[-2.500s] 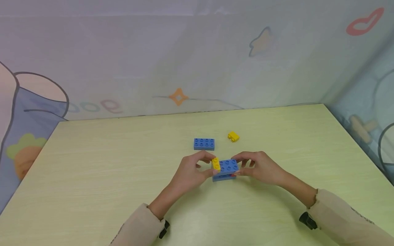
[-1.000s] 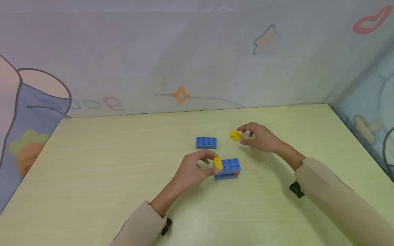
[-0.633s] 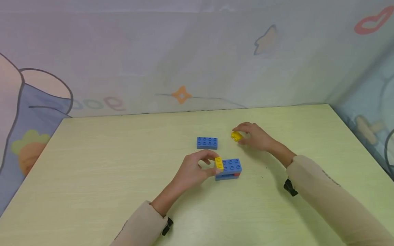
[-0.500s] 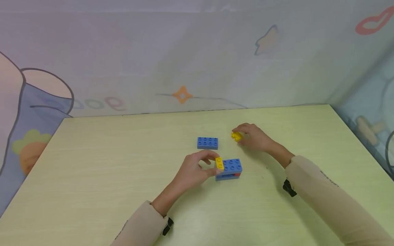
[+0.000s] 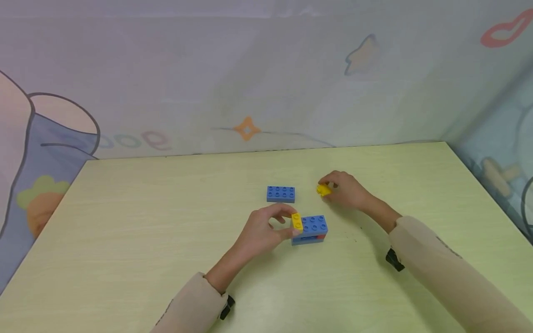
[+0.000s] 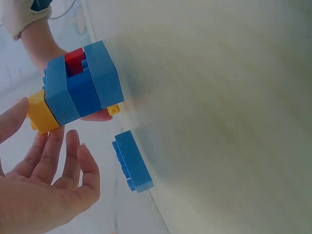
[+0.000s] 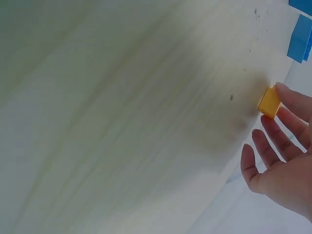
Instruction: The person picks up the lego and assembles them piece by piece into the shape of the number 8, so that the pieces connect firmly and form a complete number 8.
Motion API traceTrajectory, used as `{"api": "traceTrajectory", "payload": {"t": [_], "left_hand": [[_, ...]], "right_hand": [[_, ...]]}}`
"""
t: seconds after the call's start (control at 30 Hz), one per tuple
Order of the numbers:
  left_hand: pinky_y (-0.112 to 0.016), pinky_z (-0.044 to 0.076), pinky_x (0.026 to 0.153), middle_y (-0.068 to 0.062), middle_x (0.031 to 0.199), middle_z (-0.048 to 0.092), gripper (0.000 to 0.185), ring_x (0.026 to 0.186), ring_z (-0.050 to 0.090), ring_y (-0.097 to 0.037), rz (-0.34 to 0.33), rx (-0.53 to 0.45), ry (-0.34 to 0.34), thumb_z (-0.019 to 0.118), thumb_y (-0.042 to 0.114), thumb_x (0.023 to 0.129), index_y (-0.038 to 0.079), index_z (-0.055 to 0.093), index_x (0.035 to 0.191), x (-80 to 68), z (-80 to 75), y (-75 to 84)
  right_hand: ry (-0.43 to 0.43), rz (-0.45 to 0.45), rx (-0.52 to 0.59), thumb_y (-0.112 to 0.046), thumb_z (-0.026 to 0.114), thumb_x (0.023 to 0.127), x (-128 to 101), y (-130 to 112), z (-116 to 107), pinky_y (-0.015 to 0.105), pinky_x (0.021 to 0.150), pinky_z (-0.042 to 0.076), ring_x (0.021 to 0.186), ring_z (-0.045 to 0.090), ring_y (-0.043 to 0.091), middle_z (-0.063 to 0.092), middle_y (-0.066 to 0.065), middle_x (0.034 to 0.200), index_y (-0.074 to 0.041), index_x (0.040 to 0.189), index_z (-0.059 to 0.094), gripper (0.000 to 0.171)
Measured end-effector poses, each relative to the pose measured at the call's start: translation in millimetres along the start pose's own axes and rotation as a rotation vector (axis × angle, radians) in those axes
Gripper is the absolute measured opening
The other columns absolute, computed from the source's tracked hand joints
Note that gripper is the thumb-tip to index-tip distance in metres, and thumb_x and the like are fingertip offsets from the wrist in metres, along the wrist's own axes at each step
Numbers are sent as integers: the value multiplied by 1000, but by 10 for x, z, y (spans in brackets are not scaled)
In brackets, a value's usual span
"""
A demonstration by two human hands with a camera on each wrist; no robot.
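Note:
My left hand (image 5: 263,231) pinches a yellow building brick (image 5: 296,222) between thumb and fingers. That brick sits on the left end of a stack of blue bricks (image 5: 314,225), with a small red brick (image 6: 74,60) between the layers. In the left wrist view, another blue brick (image 6: 86,92) shows in the middle layer. Farther back on the right, my right hand (image 5: 347,190) pinches a second yellow brick (image 5: 323,189) between thumb and fingertips. The right wrist view shows this yellow brick (image 7: 269,103) close over the tabletop, other fingers loosely spread.
A loose blue eight-stud brick (image 5: 281,194) lies behind the stack, left of the right hand. All stand on a pale wooden table (image 5: 145,231). A printed cloth backdrop (image 5: 187,83) rises behind the table's far edge.
My right hand left the stack, reached to the loose yellow brick and took hold of it, then drew slightly nearer, turning the brick. My left hand has stayed on its yellow brick.

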State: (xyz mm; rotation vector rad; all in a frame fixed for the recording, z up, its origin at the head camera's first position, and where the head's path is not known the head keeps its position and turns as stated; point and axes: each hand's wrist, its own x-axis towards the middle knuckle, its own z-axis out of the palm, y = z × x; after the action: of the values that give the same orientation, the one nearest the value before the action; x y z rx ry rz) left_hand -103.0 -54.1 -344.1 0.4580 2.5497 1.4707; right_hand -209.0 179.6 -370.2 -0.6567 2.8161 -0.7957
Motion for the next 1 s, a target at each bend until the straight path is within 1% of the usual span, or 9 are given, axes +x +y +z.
{"api": "traceTrajectory", "payload": {"t": [0.2, 0.37, 0.53, 0.63, 0.73, 0.87, 1.0], "left_hand": [[-33, 45, 74, 0, 104, 63, 29, 95, 56, -23, -7, 5, 0, 72, 17, 80, 11, 64, 107, -1, -5, 6], [-33, 45, 74, 0, 104, 63, 28, 95, 56, -23, -12, 8, -1, 72, 16, 79, 11, 64, 106, -1, -9, 19], [-33, 45, 74, 0, 103, 63, 28, 95, 56, -23, -12, 12, -2, 72, 16, 79, 11, 64, 105, 4, -7, 23], [-33, 45, 74, 0, 102, 63, 28, 95, 56, -23, -12, 15, -2, 72, 16, 79, 11, 64, 105, 8, -5, 21], [-33, 45, 73, 0, 103, 63, 28, 95, 56, -23, -12, 15, -3, 72, 16, 79, 11, 64, 105, 10, -3, 16], [-33, 45, 73, 1, 103, 63, 28, 96, 56, -23, -21, 9, -7, 72, 16, 79, 11, 64, 106, 12, -2, 10], [-33, 45, 73, 1, 103, 62, 28, 96, 56, -23, -24, 7, -7, 72, 17, 79, 12, 64, 105, 15, -1, 5]], "right_hand": [[-31, -7, -10, -7, 70, 79, -82, 24, -39, 37, 73, 43, 83, 50, 26, 59, 13, 97, 4, 109, 63, 33], [-52, 0, 7, -10, 72, 77, -167, 24, -102, 35, 72, 42, 82, 49, 24, 59, 10, 94, 3, 106, 64, 33], [-40, -2, 50, -13, 73, 77, -251, -21, -203, 32, 67, 41, 81, 48, 22, 60, 6, 91, 1, 104, 64, 31], [-27, -32, 95, -15, 73, 78, -312, -61, -277, 29, 63, 41, 81, 48, 20, 60, 4, 91, -1, 103, 64, 30], [-21, -68, 142, -15, 72, 78, -369, -100, -343, 27, 60, 43, 81, 49, 20, 60, 3, 90, -1, 106, 63, 33], [-24, -108, 168, -15, 71, 80, -435, -155, -407, 28, 65, 45, 83, 50, 18, 62, 0, 93, -2, 111, 62, 35], [-45, -132, 192, -18, 70, 81, -511, -229, -433, 33, 71, 44, 86, 51, 16, 63, -2, 97, -6, 109, 64, 32]]}}
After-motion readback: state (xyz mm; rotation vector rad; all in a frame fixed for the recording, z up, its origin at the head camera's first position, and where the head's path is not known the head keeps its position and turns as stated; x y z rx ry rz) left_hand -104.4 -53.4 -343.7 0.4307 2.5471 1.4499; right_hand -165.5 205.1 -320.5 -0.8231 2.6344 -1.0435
